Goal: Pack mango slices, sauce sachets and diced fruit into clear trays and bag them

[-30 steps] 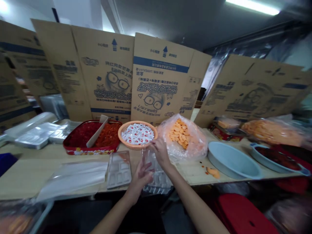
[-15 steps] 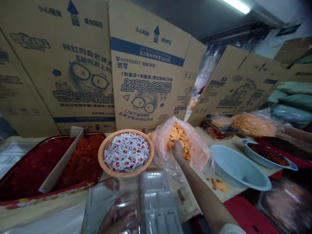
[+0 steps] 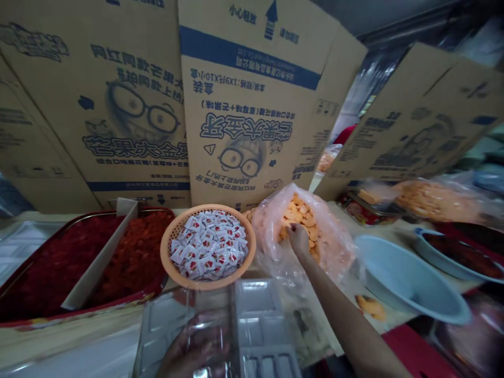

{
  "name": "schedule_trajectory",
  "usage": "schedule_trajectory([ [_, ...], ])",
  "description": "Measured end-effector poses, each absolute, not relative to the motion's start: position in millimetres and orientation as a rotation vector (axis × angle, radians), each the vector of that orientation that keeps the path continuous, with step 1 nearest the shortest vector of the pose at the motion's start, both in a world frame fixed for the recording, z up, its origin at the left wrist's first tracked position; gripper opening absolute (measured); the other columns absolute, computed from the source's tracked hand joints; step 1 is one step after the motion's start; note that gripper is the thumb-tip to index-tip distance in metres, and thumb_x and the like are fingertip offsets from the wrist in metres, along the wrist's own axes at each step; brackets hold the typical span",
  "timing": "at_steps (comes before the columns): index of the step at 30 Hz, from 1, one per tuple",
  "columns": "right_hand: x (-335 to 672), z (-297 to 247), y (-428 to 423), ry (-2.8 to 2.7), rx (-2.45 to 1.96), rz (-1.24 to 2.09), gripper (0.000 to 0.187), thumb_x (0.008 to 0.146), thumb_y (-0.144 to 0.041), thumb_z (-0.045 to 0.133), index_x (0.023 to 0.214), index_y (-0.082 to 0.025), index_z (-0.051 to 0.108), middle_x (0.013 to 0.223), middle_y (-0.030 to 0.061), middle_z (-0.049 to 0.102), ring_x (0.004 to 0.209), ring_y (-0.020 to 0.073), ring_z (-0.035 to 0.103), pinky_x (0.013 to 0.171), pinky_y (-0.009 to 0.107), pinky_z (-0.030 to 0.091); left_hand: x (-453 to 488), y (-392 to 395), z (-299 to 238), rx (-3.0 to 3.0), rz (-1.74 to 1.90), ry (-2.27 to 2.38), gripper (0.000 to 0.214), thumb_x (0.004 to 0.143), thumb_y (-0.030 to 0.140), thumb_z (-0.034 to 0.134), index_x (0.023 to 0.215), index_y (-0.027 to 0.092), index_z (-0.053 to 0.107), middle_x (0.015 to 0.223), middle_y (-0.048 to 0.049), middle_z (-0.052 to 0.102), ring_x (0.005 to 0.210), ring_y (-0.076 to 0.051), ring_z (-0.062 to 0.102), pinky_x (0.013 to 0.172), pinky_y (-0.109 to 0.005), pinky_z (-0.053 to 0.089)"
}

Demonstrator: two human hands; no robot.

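Note:
My right hand (image 3: 298, 237) reaches into a clear plastic bag (image 3: 334, 247) of orange snack pieces (image 3: 305, 212), fingers curled down among them; what they hold is hidden. My left hand (image 3: 192, 353) sits low at the frame's bottom, seen through a clear plastic tray lid (image 3: 205, 320) that it grips. A clear compartment tray (image 3: 260, 315) lies just right of that hand. An orange basket (image 3: 170, 262) of small red-and-white sachets (image 3: 208, 244) stands between the tray and the cardboard boxes.
A red tray (image 3: 79, 310) with red pieces and a cardboard divider (image 3: 100, 260) is at left. A pale blue basin (image 3: 409, 283) and a second basin (image 3: 452, 252) stand at right. Upright cardboard boxes (image 3: 244, 105) wall the back. More bagged orange pieces (image 3: 429, 202) lie far right.
The view moved closer to the table. My right hand left the clear tray and went into the bag of orange pieces. My left hand stayed on the clear plastic lid.

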State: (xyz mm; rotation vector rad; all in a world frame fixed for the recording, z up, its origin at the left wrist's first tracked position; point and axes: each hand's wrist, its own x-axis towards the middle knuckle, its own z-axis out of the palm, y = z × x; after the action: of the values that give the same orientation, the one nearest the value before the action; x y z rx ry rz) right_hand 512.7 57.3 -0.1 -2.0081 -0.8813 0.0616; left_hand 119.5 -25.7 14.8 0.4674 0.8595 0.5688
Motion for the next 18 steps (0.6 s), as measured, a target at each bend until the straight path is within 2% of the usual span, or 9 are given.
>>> schedule_trajectory([
  [3, 494.2, 13.4, 19.5, -0.787, -1.891, 0.177, 0.023, 0.068, -0.036, 0.050, 0.065, -0.014, 0.058, 0.057, 0.0028, 0.056, 0.057, 0.0159, 0.052, 0.053, 0.026, 0.039, 121.2, -31.8, 24.5, 0.505, 0.545, 0.865, 0.068, 0.049, 0.035, 0.081, 0.110, 0.020, 0.053, 0.102, -0.0133, 0.064, 0.094, -0.035, 0.061, 0.078, -0.043, 0.045],
  [6, 461.8, 33.4, -20.1, -0.754, -1.751, 0.315, 0.032, 0.066, -0.042, 0.055, 0.079, -0.014, 0.062, 0.064, 0.0029, 0.059, 0.057, 0.0142, 0.054, 0.051, 0.023, 0.040, 123.8, -41.2, 34.3, 0.529, 0.536, 0.845, 0.075, 0.054, 0.032, 0.078, 0.120, 0.021, 0.046, 0.109, -0.0146, 0.062, 0.094, -0.035, 0.061, 0.077, -0.043, 0.046],
  [9, 421.8, 65.2, -54.2, -0.845, -1.526, 0.655, 0.036, 0.063, -0.041, 0.065, 0.089, -0.016, 0.063, 0.071, 0.0024, 0.060, 0.057, 0.0115, 0.052, 0.050, 0.021, 0.038, 125.0, -51.5, 40.4, 0.542, 0.487, 0.775, 0.080, 0.061, 0.027, 0.074, 0.131, 0.025, 0.035, 0.115, -0.0140, 0.059, 0.095, -0.032, 0.061, 0.080, -0.044, 0.046],
  [11, 397.2, 89.8, -67.8, -1.059, -1.468, 0.904, 0.029, 0.066, -0.038, 0.065, 0.086, -0.017, 0.066, 0.072, 0.0014, 0.061, 0.059, 0.0106, 0.052, 0.053, 0.021, 0.039, 124.5, -57.3, 41.0, 0.568, 0.464, 0.709, 0.079, 0.064, 0.022, 0.072, 0.133, 0.027, 0.032, 0.117, -0.0126, 0.058, 0.097, -0.031, 0.061, 0.081, -0.045, 0.046],
  [14, 368.2, 116.6, -68.2, -1.555, -1.397, 1.095, 0.018, 0.075, -0.033, 0.058, 0.084, -0.021, 0.068, 0.080, 0.0008, 0.064, 0.071, 0.0125, 0.055, 0.063, 0.024, 0.042, 122.9, -64.8, 39.4, 0.620, 0.455, 0.611, 0.079, 0.065, 0.016, 0.069, 0.133, 0.029, 0.031, 0.114, -0.0112, 0.058, 0.097, -0.031, 0.061, 0.077, -0.045, 0.048],
  [18, 338.4, 115.8, -44.7, -2.144, -1.209, 0.959, 0.017, 0.081, -0.023, 0.052, 0.079, -0.023, 0.069, 0.079, 0.0001, 0.063, 0.075, 0.0126, 0.054, 0.071, 0.026, 0.043, 121.9, -73.1, 39.0, 0.638, 0.454, 0.571, 0.076, 0.066, 0.013, 0.066, 0.132, 0.031, 0.033, 0.113, -0.0090, 0.059, 0.097, -0.030, 0.060, 0.075, -0.043, 0.050],
])
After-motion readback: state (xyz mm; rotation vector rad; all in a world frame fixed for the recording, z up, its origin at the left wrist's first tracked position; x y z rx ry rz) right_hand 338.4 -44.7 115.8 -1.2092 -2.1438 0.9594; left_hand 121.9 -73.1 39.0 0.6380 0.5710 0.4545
